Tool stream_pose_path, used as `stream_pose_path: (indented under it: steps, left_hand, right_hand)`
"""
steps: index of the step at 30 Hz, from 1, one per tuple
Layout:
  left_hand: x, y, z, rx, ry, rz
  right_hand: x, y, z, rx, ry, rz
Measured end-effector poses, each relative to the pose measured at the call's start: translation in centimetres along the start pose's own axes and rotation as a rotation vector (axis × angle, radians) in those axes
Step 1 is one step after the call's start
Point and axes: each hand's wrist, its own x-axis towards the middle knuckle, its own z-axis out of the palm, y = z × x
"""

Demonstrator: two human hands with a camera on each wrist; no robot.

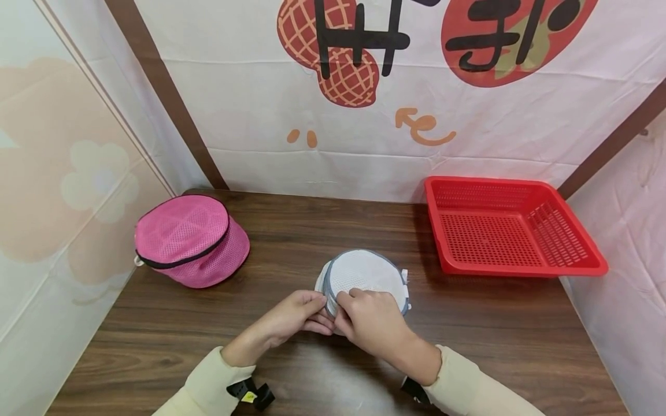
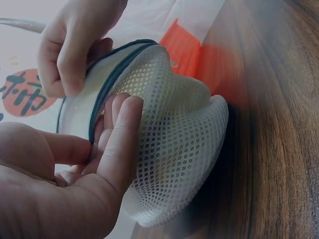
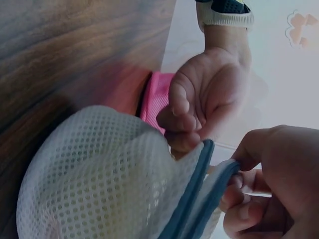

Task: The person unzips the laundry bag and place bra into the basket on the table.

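Observation:
A round white mesh laundry bag with blue-grey trim stands on the table in front of the person. Thumb and fingers of the left hand pinch its trimmed rim on the left side. The right hand grips the edge of the lid at the front, its fingers curled over the trim. In the right wrist view two strips of the trim stand apart, one at each hand. Soft folds show in the mesh side in the left wrist view. Small white tags stick out at the bag's right.
A pink mesh laundry bag with black trim stands at the back left of the brown wooden table. At the back right is a red plastic basket. Printed cloth walls rise behind and at both sides.

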Motion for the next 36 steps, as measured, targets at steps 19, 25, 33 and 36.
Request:
stream_pose_path:
  steps: [19,25,33,36]
  left_hand:
    - [-0.2,0.1,-0.3,-0.018,0.014,-0.021]
    - [-0.3,0.3,-0.3,-0.010,0.011,-0.026]
    - [-0.4,0.5,-0.2,-0.004,0.007,-0.032]
    - [-0.5,0.6,-0.2,0.001,0.006,-0.034]
  right_hand:
    - [-0.9,3.3,-4.7,0.098,0.191,0.109]
    - [-1.9,5.0,-7.0,0.107,0.225,0.197]
    - [-3.8,6.6,-9.4,0.058,0.162,0.346]
    - [-4.6,7.1,-9.9,0.061,0.125,0.406]
